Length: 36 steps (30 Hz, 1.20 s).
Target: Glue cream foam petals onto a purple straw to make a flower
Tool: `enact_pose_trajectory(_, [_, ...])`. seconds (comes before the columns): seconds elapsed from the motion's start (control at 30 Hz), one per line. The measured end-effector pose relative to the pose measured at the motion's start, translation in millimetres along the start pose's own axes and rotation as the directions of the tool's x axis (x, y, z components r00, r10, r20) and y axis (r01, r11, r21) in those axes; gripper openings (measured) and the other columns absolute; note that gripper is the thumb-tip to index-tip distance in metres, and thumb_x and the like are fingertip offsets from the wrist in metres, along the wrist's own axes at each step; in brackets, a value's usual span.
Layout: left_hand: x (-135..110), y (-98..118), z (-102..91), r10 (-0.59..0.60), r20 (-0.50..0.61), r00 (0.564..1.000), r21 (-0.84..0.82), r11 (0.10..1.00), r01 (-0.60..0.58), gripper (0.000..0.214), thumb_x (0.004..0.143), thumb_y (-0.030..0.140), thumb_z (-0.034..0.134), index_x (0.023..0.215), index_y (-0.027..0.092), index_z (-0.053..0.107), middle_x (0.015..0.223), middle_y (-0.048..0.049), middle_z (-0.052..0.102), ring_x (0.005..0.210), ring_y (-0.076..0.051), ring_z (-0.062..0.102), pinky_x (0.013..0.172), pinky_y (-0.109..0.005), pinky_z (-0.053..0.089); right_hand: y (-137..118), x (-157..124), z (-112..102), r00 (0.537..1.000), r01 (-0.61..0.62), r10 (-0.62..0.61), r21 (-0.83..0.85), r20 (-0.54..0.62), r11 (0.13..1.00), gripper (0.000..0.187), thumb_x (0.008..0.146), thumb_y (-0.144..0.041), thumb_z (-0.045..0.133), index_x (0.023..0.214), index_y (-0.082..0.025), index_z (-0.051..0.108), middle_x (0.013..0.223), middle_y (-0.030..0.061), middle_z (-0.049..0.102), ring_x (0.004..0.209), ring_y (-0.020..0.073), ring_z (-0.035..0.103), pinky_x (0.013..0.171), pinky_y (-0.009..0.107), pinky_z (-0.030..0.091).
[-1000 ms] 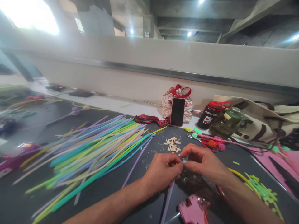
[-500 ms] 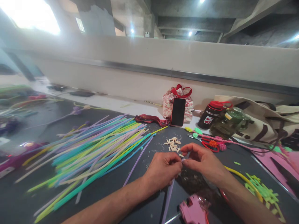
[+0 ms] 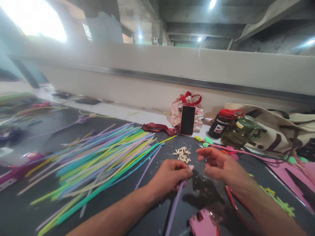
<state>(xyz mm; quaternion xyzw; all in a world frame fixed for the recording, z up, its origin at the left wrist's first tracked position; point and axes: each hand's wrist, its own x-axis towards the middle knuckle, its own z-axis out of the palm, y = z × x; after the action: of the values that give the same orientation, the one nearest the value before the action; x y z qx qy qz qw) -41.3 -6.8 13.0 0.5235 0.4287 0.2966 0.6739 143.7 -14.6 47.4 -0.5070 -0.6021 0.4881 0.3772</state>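
My left hand (image 3: 173, 173) is closed in a pinch around a lavender pipe cleaner (image 3: 175, 207), whose lower length trails down toward the near edge. A small pale piece (image 3: 191, 167) shows at its tip, just past my fingertips. To the right, my right hand (image 3: 219, 165) hovers with fingers apart and nothing in them. Just beyond both hands lies a pile of short cream pieces (image 3: 181, 153). A pink glue gun (image 3: 204, 223), partly cut off by the frame, rests below my hands.
Many coloured pipe cleaners (image 3: 98, 167) spread over the dark table at left. A phone (image 3: 187, 120) leans on a patterned bag (image 3: 175, 113). A black bottle (image 3: 220, 124) and green jug (image 3: 236, 134) stand back right. Green cut pieces (image 3: 280, 203) and pink sheet (image 3: 292, 173) lie right.
My right hand has come away from the pipe cleaner tip and moved right, its fingers opening. My left hand keeps its pinch in nearly the same place, and the pale tip now shows.
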Motion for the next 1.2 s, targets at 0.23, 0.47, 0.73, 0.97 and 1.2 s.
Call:
enact_pose_trajectory(0.23, [2,5,-12.3,-0.105,0.048,0.993,-0.212,0.971,0.113,0.028,0.057,0.036,0.072,0.066,0.013,0.059,0.051,0.0023,0.056,0.037,-0.003,0.039,0.036,-0.015,0.021,3,3,4,0.984,-0.120,0.127,0.070,-0.124,0.990,0.025,0.067,-0.036,0.068,0.084,-0.019,0.062,0.058,-0.0057,0.051,0.046,0.0058,0.041,0.044,0.018,0.029])
enact_pose_trajectory(0.47, [3,5,-15.2,-0.124,0.095,0.988,-0.354,0.923,0.150,0.027,0.055,0.030,0.074,0.060,0.013,0.054,0.051,0.0017,0.057,0.035,-0.002,0.041,0.034,-0.015,0.018,10,4,15,0.993,-0.115,0.118,0.125,-0.020,0.986,0.022,0.068,-0.033,0.068,0.082,-0.017,0.061,0.058,-0.0063,0.052,0.046,0.0053,0.040,0.045,0.019,0.029])
enact_pose_trajectory(0.73, [1,3,-13.7,-0.051,0.244,0.968,-0.460,0.873,0.162,0.027,0.067,0.033,0.066,0.059,0.012,0.052,0.046,0.0061,0.045,0.032,0.001,0.019,0.034,-0.016,0.009,22,4,26,0.981,-0.183,0.155,0.287,0.118,0.940,0.021,0.067,-0.032,0.069,0.082,-0.019,0.063,0.061,-0.0063,0.055,0.044,0.0036,0.037,0.041,0.018,0.020])
enact_pose_trajectory(0.97, [-2,5,-10.0,-0.019,0.262,0.965,-0.444,0.885,0.138,0.026,0.068,0.033,0.065,0.062,0.011,0.054,0.045,0.0039,0.049,0.031,0.001,0.016,0.033,-0.018,0.006,27,6,36,0.983,-0.181,0.146,0.444,0.113,0.878,0.029,0.059,-0.034,0.076,0.081,-0.019,0.063,0.066,-0.0028,0.062,0.052,0.0082,0.050,0.047,0.019,0.030])
enact_pose_trajectory(1.2, [2,-3,-8.9,-0.068,0.270,0.960,-0.429,0.884,0.183,0.023,0.069,0.031,0.064,0.066,0.011,0.052,0.047,0.0029,0.053,0.029,0.001,0.023,0.033,-0.017,0.010,26,4,41,0.987,-0.160,0.140,0.465,0.078,0.871,0.026,0.057,-0.033,0.077,0.074,-0.019,0.063,0.061,-0.0041,0.059,0.050,0.0083,0.048,0.046,0.019,0.028])
